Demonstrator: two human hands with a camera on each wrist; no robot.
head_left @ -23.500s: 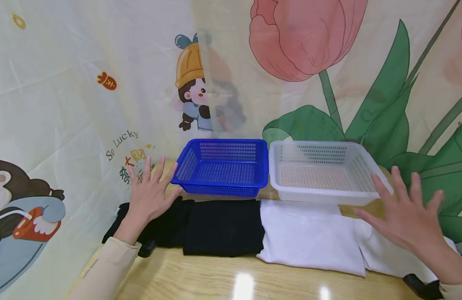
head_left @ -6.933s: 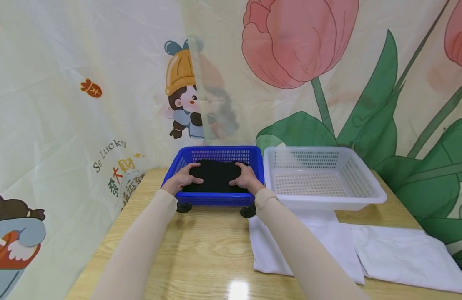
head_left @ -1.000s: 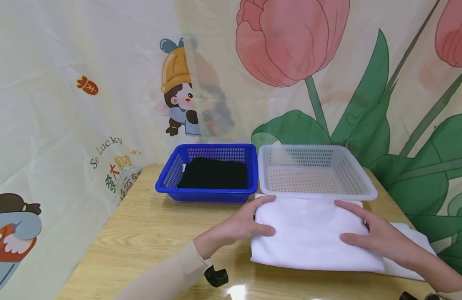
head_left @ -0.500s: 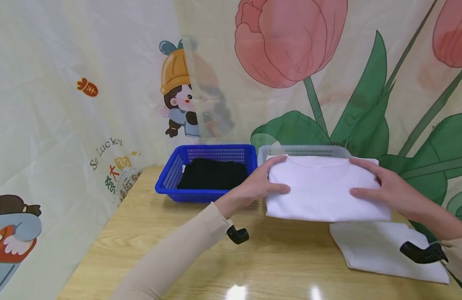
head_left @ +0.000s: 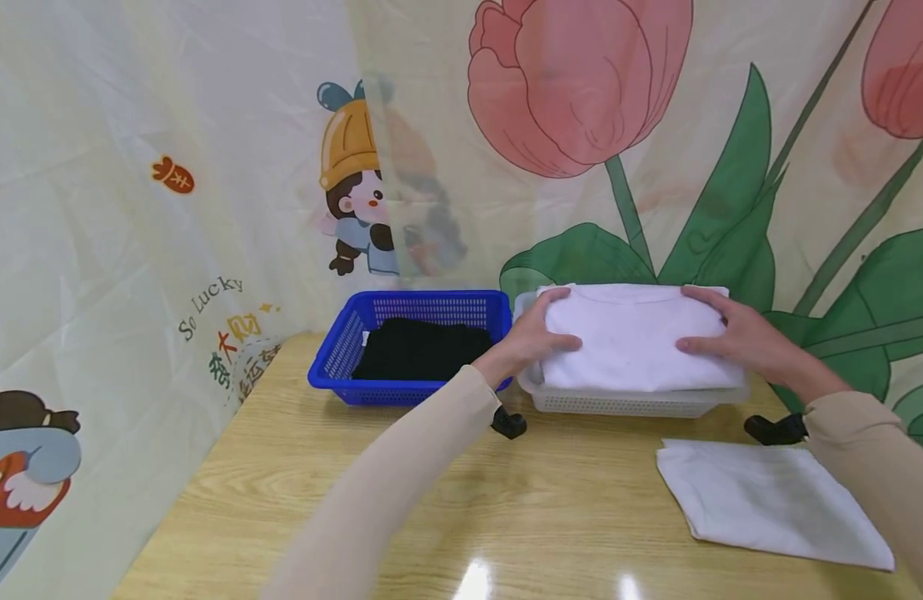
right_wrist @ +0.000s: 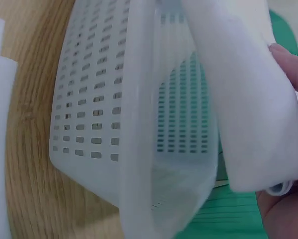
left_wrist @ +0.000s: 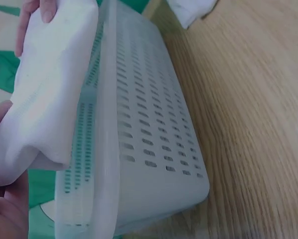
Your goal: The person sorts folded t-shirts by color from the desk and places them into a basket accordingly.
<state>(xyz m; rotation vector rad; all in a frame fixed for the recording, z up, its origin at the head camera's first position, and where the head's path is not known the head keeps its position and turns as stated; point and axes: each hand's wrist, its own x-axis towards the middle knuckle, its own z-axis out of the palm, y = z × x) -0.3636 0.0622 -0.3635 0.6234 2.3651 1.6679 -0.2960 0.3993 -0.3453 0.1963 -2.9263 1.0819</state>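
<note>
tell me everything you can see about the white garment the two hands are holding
The white garment is plain, soft-looking cloth folded into a roughly rectangular bundle, with a curved, neckline-like seam by its far edge and a thick, rounded fold along its near edge. The left hand grips its left end and the right hand its right end, thumbs on the upper face. It is held over the white basket, lengthwise along it, and the wrist views show it above the near rim. Whether it touches the basket is unclear.
</note>
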